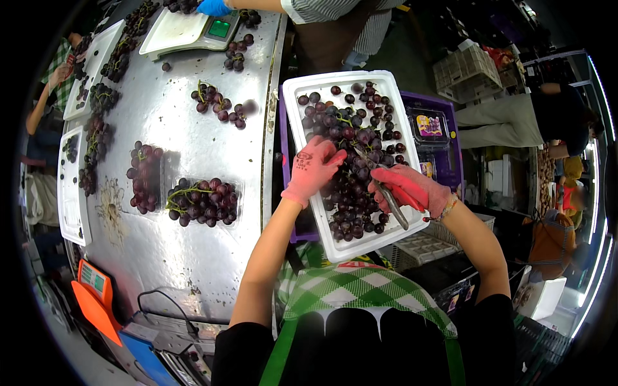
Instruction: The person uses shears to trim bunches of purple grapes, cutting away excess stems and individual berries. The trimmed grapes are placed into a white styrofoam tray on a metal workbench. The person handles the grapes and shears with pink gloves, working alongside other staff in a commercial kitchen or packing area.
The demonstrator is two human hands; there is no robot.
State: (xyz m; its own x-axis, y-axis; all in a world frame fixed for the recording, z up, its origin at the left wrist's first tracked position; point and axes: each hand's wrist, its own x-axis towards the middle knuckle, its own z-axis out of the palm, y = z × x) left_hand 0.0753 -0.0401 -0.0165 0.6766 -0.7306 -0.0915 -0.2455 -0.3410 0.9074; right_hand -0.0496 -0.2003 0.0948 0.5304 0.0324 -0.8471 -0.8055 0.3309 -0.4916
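A white foam tray (332, 248) holds dark red grapes (350, 190), some in bunches and some loose. My left hand (313, 169), in a pink work glove, rests at the bunches near the tray's left side; its fingers are bent, and whether they grip a grape or stem is hidden. In my right hand (408, 188), gloved alike, are pruning snips (396, 210) with red and dark handles, their blades pointing into the grapes. To the left on the metal table, a clear plastic box (234, 186) holds a bunch of grapes (205, 200) with green stems. Another bunch (145, 176) lies beside it.
The tray rests on a purple crate (456, 159) containing clear grape boxes (427, 126). The metal table (217, 260) also bears a white scale (174, 31), small bunches (210, 98) and white trays (72, 193). An orange scale (96, 284) stands lower left. Co-workers stand around.
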